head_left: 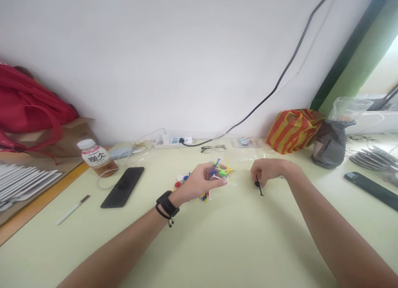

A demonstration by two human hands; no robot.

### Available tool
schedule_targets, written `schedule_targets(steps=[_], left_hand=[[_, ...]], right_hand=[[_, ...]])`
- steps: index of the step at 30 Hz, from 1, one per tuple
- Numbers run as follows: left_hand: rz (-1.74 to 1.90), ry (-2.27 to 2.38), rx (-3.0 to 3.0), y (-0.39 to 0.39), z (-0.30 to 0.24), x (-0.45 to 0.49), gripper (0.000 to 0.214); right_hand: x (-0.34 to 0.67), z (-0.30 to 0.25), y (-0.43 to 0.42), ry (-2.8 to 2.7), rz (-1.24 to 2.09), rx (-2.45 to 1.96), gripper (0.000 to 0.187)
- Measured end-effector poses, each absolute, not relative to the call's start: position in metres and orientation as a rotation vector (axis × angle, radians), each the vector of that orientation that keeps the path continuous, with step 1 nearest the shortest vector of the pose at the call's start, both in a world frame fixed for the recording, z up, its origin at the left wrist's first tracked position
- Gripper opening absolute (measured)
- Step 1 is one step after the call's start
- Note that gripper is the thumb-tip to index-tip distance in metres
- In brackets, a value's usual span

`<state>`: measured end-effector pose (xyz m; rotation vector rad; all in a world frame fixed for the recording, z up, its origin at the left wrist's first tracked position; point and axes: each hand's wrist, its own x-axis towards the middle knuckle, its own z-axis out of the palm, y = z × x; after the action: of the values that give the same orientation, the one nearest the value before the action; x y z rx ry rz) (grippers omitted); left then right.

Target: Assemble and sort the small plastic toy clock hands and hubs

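1. Black piece: sitting at the right hand's fingertips, just above or on the worktop, can't tell which. Its round end is showing at the fingers; its thin stem is pointing toward the wearer, slightly rightward, and is ending in a small fork. Long axis is running roughly near-to-far.
2. Right hand: fingers are curling in and pinching the black piece near its round end; wrist is bending, knuckles are facing up.
3. Left hand: half closing, thumb and fingers gripping a loose bunch of coloured pieces. Exact count is hiding behind the fingers.
4. Bunch directions: a blue stem is slanting up and rightward; green and yellow ones are fanning out to the right, away from the palm; long axes are not lining up.
5. Pile of small pieces: lying on the worktop under and beside the left hand, red, white, blue and yellow showing, stems pointing mixed ways.
6. Surroundings: black phone is lying left of the left hand; glasses are resting beyond the hands; striped bag is standing far right.
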<state>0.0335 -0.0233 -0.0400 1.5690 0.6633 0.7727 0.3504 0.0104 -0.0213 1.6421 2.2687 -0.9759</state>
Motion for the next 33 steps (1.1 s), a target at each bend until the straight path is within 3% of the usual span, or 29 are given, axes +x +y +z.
schedule_targets(steps=[8, 20, 26, 33], left_hand=[[0.812, 0.751, 1.608, -0.017, -0.043, 0.032, 0.045], [0.814, 0.777, 1.775, -0.014, -0.051, 0.028, 0.034], [0.837, 0.787, 1.850, -0.017, -0.050, 0.029, 0.026], [0.821, 0.760, 1.811, -0.026, -0.047, 0.036, 0.027]], right_hand=[[0.358, -0.012, 0.016, 2.467, -0.846, 1.759, 0.028], [0.337, 0.058, -0.030, 3.137, -1.457, 2.321, 0.042], [0.300, 0.081, -0.061, 3.430, -1.132, 2.254, 0.030], [0.273, 0.076, -0.065, 3.398, -1.171, 2.030, 0.023]])
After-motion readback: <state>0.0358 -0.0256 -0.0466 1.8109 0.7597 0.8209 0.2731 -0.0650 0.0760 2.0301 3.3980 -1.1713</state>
